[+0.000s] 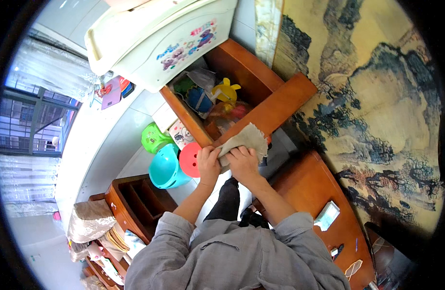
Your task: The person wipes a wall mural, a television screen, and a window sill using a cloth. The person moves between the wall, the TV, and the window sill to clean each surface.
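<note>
A grey-beige cloth [248, 140] with a frayed edge is bunched at the near corner of an open wooden drawer [276, 108]. My left hand [209, 163] grips the cloth's left end, close to the drawer's corner. The fingers of my right hand [242, 164] are curled into the cloth's middle. The cloth covers part of the drawer's front board. Inside the drawer lie a yellow toy [226, 90] with petal-like tips, a blue item [199, 99] and several things in clear plastic.
A white plastic cabinet [193, 47] with bear stickers stands beyond the drawer. Left of my hands are a turquoise bucket [166, 166], a red round stool [189, 159] and a green plastic item [153, 137]. A wooden table [309, 181] bearing a tissue pack [327, 214] stands right.
</note>
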Action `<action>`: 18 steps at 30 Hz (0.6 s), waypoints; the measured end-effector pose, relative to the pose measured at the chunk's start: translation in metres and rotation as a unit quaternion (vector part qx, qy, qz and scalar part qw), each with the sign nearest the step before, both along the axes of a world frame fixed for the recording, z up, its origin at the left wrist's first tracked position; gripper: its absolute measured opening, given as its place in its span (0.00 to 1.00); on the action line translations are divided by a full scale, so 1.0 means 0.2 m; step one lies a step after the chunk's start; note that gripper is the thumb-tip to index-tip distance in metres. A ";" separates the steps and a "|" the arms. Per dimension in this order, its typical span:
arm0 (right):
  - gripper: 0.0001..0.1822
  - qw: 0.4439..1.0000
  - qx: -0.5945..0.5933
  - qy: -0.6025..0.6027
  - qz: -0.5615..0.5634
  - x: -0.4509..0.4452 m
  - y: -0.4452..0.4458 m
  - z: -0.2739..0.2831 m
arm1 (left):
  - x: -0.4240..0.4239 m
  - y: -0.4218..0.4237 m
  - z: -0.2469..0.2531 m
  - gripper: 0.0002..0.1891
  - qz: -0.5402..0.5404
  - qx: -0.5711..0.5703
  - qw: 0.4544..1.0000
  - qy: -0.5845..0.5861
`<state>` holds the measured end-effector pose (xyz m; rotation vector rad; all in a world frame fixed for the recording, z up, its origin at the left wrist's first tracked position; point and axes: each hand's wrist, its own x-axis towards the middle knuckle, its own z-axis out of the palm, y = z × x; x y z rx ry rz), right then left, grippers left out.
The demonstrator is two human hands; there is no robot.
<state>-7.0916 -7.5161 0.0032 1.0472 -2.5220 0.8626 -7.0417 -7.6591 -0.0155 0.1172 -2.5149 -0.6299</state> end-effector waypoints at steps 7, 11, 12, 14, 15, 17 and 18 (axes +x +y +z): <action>0.20 0.997 0.047 -0.036 0.054 -0.03 -0.29 0.03 | -0.14 -0.28 -0.12 0.10 0.072 0.100 0.988 0.092; 0.19 0.995 0.080 -0.021 0.064 -0.18 -0.60 -0.03 | -0.29 -0.56 -0.22 0.09 0.104 0.113 0.984 0.093; 0.18 0.995 0.075 -0.006 0.070 -0.25 -0.68 -0.05 | -0.36 -0.63 -0.23 0.10 0.103 0.121 0.979 0.130; 0.16 0.995 0.053 0.000 0.080 -0.40 -0.90 -0.08 | -0.50 -0.85 -0.28 0.09 0.124 0.126 0.974 0.143; 0.15 0.997 0.030 0.011 0.073 -0.50 -1.01 -0.10 | -0.61 -0.93 -0.24 0.08 0.139 0.127 0.971 0.149; 0.14 0.996 0.033 -0.055 0.067 -0.67 -1.22 -0.06 | -0.77 -1.12 -0.17 0.12 0.161 0.097 0.975 0.121; 0.14 0.992 0.027 -0.092 0.082 -0.74 -1.27 -0.05 | -0.81 -1.16 -0.14 0.13 0.177 0.095 0.975 0.099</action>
